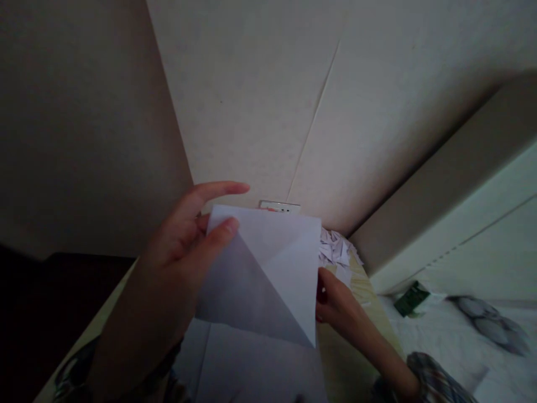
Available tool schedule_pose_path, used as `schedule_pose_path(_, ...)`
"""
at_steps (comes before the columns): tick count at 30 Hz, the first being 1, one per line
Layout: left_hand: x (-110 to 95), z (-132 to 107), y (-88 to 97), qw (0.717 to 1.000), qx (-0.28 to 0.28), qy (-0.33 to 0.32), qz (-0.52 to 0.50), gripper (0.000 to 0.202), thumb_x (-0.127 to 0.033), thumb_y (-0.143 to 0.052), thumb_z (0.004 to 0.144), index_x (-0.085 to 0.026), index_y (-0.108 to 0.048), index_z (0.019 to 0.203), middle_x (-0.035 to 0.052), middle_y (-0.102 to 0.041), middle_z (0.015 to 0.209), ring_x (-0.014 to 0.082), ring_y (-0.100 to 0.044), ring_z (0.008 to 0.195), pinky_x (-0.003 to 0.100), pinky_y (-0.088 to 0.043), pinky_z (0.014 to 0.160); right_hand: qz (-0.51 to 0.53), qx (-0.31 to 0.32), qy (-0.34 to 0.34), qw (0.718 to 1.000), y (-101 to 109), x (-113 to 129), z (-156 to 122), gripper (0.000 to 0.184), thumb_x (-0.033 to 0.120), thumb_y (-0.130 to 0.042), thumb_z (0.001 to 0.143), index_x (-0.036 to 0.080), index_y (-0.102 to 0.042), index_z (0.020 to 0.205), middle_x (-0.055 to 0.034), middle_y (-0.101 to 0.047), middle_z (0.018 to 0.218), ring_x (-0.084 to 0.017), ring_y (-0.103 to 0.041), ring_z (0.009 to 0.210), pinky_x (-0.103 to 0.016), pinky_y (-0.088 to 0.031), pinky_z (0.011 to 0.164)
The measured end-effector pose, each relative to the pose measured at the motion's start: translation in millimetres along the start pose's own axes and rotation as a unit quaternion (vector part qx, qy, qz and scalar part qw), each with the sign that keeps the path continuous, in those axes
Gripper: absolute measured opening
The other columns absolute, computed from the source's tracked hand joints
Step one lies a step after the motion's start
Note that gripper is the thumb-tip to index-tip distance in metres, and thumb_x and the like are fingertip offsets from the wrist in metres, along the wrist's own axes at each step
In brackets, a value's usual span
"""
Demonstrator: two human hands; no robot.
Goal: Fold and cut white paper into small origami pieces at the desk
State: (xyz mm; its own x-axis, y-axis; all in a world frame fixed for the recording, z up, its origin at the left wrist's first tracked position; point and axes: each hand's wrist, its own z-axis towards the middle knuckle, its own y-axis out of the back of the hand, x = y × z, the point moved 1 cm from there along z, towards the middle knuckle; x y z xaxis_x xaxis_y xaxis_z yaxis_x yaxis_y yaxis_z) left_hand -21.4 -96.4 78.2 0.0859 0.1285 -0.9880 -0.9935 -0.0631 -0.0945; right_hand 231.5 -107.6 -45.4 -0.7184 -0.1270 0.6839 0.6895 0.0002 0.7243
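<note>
A white sheet of paper [279,252] with a diagonal crease is held up in front of me between both hands. My left hand [188,235] pinches its upper left corner, thumb on the near face and index finger stretched out above the edge. At the right edge, my right hand [335,296] grips the sheet, its fingers partly hidden behind it. Below the raised sheet lies more white paper [260,364] on the table.
A heap of folded paper pieces [335,249] lies at the table's [350,358] far right. Behind stands a wall with a socket [279,206]. To the right are a white headboard-like panel [470,224], a green packet [411,298] and a grey rounded item [489,322] on a white surface.
</note>
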Motion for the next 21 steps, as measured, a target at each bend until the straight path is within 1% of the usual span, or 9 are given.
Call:
schedule_pose_path(2,1,2,0.8,1.0,-0.012,-0.023,0.011,0.027,-0.028,-0.069,0.077,-0.034,-0.07,0.103,-0.0076,-0.072,0.066,0.0091,-0.054,0.04,0.014,-0.037,0.034,0.019,-0.013,-0.03,0.999,12,5,3,0.003,0.02,-0.056,0.074,0.021,-0.053,0.074,0.0021,-0.059,0.063,-0.015,-0.056,0.054,-0.029,-0.051,0.053)
schedule_pose_path(5,2,3,1.6,0.997,-0.006,-0.045,0.057,0.01,-0.028,-0.064,0.081,-0.029,-0.074,0.082,-0.006,-0.078,0.087,0.0088,-0.059,0.053,0.014,-0.038,0.04,0.177,-0.042,-0.066,0.981,33,19,5,0.015,0.03,-0.067,0.07,0.021,-0.057,0.075,-0.0004,-0.066,0.072,-0.017,-0.064,0.065,-0.029,-0.057,0.06)
schedule_pose_path(8,3,2,2.1,0.997,-0.003,-0.037,0.075,0.018,-0.028,-0.06,0.084,-0.027,-0.076,0.075,-0.0051,-0.078,0.102,0.0102,-0.063,0.063,0.015,-0.039,0.044,0.254,-0.074,-0.059,0.963,53,41,1,0.022,0.038,-0.073,0.075,0.02,-0.063,0.083,-0.0008,-0.069,0.078,-0.015,-0.067,0.065,-0.027,-0.058,0.062)
schedule_pose_path(10,4,3,2.1,0.997,-0.012,-0.01,0.07,0.017,-0.031,-0.062,0.082,-0.027,-0.078,0.088,-0.0031,-0.078,0.098,0.0082,-0.057,0.053,0.015,-0.035,0.039,0.293,-0.088,-0.023,0.952,63,55,-4,0.019,0.037,-0.074,0.08,0.023,-0.067,0.09,-0.0017,-0.072,0.087,-0.015,-0.07,0.071,-0.025,-0.059,0.066)
schedule_pose_path(12,5,6,0.7,0.998,0.011,0.028,0.054,0.032,-0.033,-0.067,0.077,-0.025,-0.075,0.107,-0.0029,-0.075,0.074,0.0082,-0.049,0.043,0.015,-0.032,0.035,0.335,-0.069,0.021,0.94,69,67,-11,0.016,0.035,-0.073,0.083,0.026,-0.068,0.095,-0.002,-0.074,0.099,-0.014,-0.072,0.075,-0.022,-0.058,0.065)
schedule_pose_path(14,7,8,-0.8,0.999,0.017,0.037,0.033,0.049,-0.032,-0.07,0.072,-0.02,-0.069,0.12,-0.0039,-0.07,0.064,0.0097,-0.052,0.044,0.016,-0.036,0.037,0.362,-0.035,0.051,0.93,70,76,-16,0.017,0.037,-0.072,0.085,0.029,-0.069,0.1,-0.0023,-0.074,0.107,-0.014,-0.073,0.078,-0.021,-0.058,0.064)
schedule_pose_path(16,9,9,-1.8,1.0,0.0,0.022,0.021,0.061,-0.03,-0.072,0.069,-0.017,-0.063,0.128,-0.0004,-0.074,0.079,0.0126,-0.062,0.058,0.017,-0.046,0.046,0.387,0.004,0.074,0.919,67,82,-20,0.021,0.041,-0.071,0.085,0.032,-0.068,0.104,-0.0018,-0.074,0.112,-0.015,-0.074,0.078,-0.023,-0.059,0.065)
schedule_pose_path(18,11,9,-2.3,1.0,-0.012,0.01,0.02,0.072,-0.029,-0.072,0.068,-0.015,-0.055,0.136,0.0058,-0.075,0.106,0.0177,-0.07,0.078,0.022,-0.055,0.058,0.405,0.03,0.086,0.91,63,87,-22,0.026,0.043,-0.071,0.085,0.035,-0.066,0.109,-0.0015,-0.073,0.118,-0.017,-0.075,0.079,-0.028,-0.061,0.069)
schedule_pose_path(21,11,6,-3.4,1.0,-0.004,0.009,0.011,0.084,-0.028,-0.073,0.066,-0.016,-0.045,0.144,0.0102,-0.066,0.134,0.0254,-0.069,0.107,0.031,-0.059,0.079,0.421,0.052,0.098,0.9,56,96,-24,0.035,0.043,-0.07,0.086,0.04,-0.062,0.119,-0.0014,-0.071,0.126,-0.021,-0.076,0.084,-0.034,-0.062,0.075)
